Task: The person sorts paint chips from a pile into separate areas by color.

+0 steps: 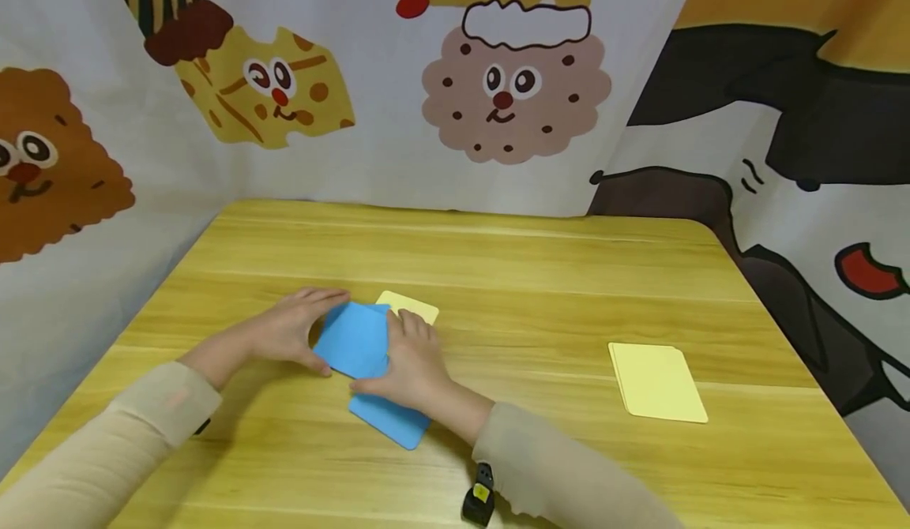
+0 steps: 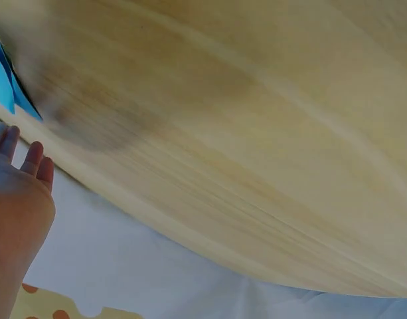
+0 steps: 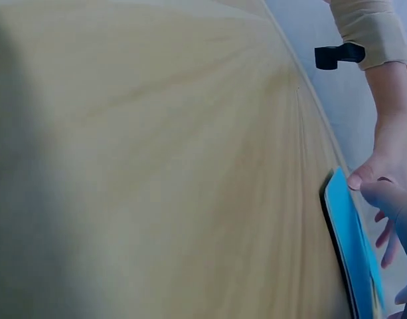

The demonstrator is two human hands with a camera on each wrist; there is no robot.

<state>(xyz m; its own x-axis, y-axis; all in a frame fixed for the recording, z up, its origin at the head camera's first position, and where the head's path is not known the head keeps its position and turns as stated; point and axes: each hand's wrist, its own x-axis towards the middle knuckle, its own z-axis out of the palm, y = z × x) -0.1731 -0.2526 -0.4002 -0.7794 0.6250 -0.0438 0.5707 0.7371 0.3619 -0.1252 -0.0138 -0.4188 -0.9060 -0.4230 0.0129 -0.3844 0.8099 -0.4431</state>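
Observation:
Between my two hands is a small pile of blue cards (image 1: 353, 342). My left hand (image 1: 287, 328) curves round the left side, its thumb at the lower corner and its fingers at the upper one. My right hand (image 1: 415, 363) grips the right side, the thumb along the lower edge. Another blue card (image 1: 394, 421) shows below the right hand. A pale yellow card (image 1: 408, 306) lies behind the pile, partly covered. In the right wrist view the blue cards (image 3: 352, 246) stand edge-on, with the left thumb at one corner. The right fingertips are partly hidden.
A stack of pale yellow cards (image 1: 661, 383), slightly fanned, lies at the right on the wooden table (image 1: 526, 276). A black wrist camera (image 1: 479, 496) hangs under the right cuff. Printed cloth (image 1: 377, 174) surrounds the table's far edge.

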